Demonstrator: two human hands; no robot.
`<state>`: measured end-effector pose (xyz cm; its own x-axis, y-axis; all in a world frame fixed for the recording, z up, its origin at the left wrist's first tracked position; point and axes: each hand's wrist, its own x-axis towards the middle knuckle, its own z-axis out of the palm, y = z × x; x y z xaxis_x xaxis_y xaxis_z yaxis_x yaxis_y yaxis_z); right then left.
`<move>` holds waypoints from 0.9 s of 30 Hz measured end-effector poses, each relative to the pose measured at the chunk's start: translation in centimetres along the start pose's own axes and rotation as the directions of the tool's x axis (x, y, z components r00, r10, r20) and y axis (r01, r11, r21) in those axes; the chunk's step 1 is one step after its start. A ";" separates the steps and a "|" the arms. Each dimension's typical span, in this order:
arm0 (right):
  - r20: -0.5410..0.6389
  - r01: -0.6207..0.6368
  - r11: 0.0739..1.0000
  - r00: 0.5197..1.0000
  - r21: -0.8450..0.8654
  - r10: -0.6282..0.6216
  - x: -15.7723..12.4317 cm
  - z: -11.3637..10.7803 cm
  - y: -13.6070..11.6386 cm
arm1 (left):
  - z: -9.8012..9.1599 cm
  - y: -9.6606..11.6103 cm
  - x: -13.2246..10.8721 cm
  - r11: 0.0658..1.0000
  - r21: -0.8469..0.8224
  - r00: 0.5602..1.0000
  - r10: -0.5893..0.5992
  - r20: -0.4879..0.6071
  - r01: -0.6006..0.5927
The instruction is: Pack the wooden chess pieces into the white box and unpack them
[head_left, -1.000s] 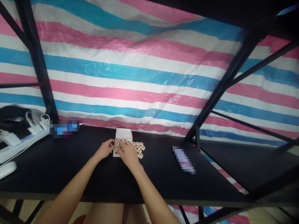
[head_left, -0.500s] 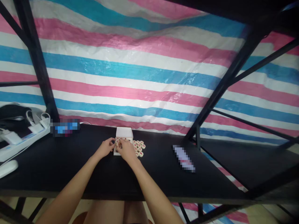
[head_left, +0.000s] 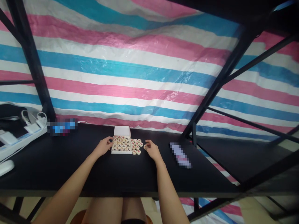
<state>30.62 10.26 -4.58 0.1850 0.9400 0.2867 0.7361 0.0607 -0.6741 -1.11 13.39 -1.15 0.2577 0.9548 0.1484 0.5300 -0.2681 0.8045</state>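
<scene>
White box sits open on the desk, just L of center, lid tipped up at the far side. Inside, round pcs w/ printed chars lie close together in rows, red chars toward the back, black ones nearer the front. Just R of the box, loose pcs w/ red chars lie flat in a small bunch. R hand is just R of that bunch, thumb & fingers pinched on one pc. L hand is at the box's L edge, thumb & fingers slightly apart; can't tell if the tips press on it. Farther R on the black desk: a pixelated pale item. Far L: a pixelated blue item, then a white power strip w/ chargers & cables, plus a rounded white obj. near the desk's L end. Behind it all hangs a pink, white & blue striped sheet, w/ black frame posts on both sides. Person's legs show below the desk's near edge.
</scene>
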 end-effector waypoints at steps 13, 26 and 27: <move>0.029 0.059 0.997 0.998 -0.048 -0.058 -0.1 0.8 -1.5 | -0.1 0.2 -0.1 1.000 -0.027 1.000 0.014 0.002 -0.014; 0.055 0.087 0.996 0.995 -0.014 -0.086 0.0 1.1 -1.8 | 0.0 0.0 -0.1 0.999 -0.021 0.999 0.035 0.005 -0.034; 0.054 0.088 0.996 0.995 -0.014 -0.087 0.0 1.1 -1.9 | 0.0 0.0 -0.1 0.999 -0.019 0.999 0.035 0.006 -0.035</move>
<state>28.54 10.48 -4.08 0.0846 0.9478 0.3075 0.7589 0.1387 -0.6363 -1.17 13.31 -1.17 0.2807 0.9440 0.1733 0.5055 -0.2989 0.8094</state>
